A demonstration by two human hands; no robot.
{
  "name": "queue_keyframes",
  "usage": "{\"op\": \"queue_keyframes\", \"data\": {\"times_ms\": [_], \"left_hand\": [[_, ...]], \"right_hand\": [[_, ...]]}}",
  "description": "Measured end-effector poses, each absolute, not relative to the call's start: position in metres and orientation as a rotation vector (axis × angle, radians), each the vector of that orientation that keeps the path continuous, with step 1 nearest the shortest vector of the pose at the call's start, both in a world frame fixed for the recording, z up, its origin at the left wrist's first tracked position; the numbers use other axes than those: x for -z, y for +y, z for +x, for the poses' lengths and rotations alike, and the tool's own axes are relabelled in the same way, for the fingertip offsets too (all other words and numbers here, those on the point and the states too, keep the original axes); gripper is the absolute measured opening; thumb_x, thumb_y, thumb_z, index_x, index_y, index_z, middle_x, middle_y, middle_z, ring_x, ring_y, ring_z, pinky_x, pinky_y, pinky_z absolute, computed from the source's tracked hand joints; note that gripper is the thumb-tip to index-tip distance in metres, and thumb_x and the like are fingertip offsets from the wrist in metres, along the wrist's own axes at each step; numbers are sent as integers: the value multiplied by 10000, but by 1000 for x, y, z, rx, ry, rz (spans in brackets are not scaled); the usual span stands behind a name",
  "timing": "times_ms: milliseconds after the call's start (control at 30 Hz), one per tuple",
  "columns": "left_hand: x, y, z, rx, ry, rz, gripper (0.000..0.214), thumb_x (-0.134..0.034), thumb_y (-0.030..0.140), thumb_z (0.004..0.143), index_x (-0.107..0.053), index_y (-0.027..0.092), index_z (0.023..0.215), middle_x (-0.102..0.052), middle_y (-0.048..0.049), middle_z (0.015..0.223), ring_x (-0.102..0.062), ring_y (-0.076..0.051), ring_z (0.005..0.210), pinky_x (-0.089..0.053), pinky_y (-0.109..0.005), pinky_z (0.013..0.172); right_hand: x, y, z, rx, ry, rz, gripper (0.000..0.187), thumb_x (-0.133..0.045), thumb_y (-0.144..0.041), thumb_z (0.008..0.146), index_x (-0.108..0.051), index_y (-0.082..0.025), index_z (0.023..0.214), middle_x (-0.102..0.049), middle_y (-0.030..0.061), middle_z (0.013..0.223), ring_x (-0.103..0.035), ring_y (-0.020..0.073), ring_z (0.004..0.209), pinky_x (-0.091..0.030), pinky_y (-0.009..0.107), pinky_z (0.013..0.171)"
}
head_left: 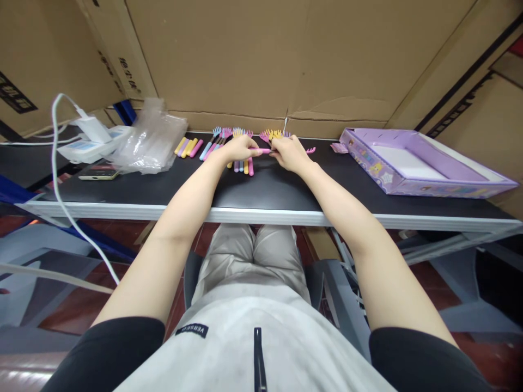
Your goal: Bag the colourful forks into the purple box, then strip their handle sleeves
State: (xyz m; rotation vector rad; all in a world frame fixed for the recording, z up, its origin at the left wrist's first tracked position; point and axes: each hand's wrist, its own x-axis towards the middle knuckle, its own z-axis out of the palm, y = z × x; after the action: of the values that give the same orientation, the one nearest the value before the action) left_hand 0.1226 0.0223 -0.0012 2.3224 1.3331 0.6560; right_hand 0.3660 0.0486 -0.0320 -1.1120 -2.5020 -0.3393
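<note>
A pink back scratcher (261,151) lies crosswise between my two hands, above the black tabletop. My left hand (241,148) is closed on its handle end. My right hand (289,153) grips it farther along, and the small pink claw sticks out to the right of that hand. Just behind and under my left hand lie several back scratchers (210,144) with blue, pink and yellow claws. Beyond my right hand is another group of back scratchers (273,134), mostly yellow and pink, partly hidden by the hand.
Yellow, purple and pink handles (188,147) lie at the left, beside clear plastic bags (149,144). Farther left are a phone (98,172) and a white power strip (92,144) with a charger and cable. A purple box tray (433,188) and small pink packet (339,147) sit right. Cardboard (261,60) walls the back.
</note>
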Motion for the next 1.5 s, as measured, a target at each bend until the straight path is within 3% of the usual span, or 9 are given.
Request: {"op": "queue_keyframes", "data": {"times_ms": [333,600,733,933,1067,1500], "left_hand": [[5,27,118,-696,1318,2308,584,-800,773,897,-716,213,754,-513,27,584,-446,-172,661,-308,-351,694],[2,24,123,-723,1301,2242,461,-862,605,902,-694,212,731,-503,38,595,-449,-180,701,-289,-358,730],[2,23,124,-693,1336,2250,417,-828,561,928,-709,200,757,-540,29,623,-461,-181,712,-301,-355,747],[2,23,121,-697,1331,2254,463,-858,596,909,-686,216,707,-500,34,591,-458,-185,710,-305,-356,742],[0,21,121,-717,1326,2252,453,-864,593,905,-696,215,722,-523,27,601,-474,-191,718,-308,-355,738],[2,23,122,-681,1394,2284,392,-813,545,946,-740,201,770,-550,25,619,-489,-182,697,-351,-342,739]], "right_hand": [[30,46,369,256,-2507,-1035,339,-511,-336,1168,-818,-205,1228,-849,167,1120,-736,364,1121,-429,498,1042],[29,43,364,331,-2493,-1057,280,-524,-249,1093,-756,-200,1242,-824,193,1140,-686,404,1147,-415,570,1099],[32,48,365,335,-2489,-1069,236,-516,-249,1105,-716,-193,1217,-800,198,1155,-692,389,1146,-413,523,1087],[29,46,368,260,-2534,-1026,310,-523,-301,1143,-771,-177,1281,-817,199,1234,-713,368,1189,-443,483,1050],[28,44,367,279,-2531,-1031,365,-469,-275,1158,-817,-187,1224,-812,195,1216,-700,365,1202,-435,494,1044],[33,50,366,358,-2519,-1032,260,-540,-287,1151,-761,-194,1253,-791,204,1249,-689,373,1229,-434,483,1045]]}}
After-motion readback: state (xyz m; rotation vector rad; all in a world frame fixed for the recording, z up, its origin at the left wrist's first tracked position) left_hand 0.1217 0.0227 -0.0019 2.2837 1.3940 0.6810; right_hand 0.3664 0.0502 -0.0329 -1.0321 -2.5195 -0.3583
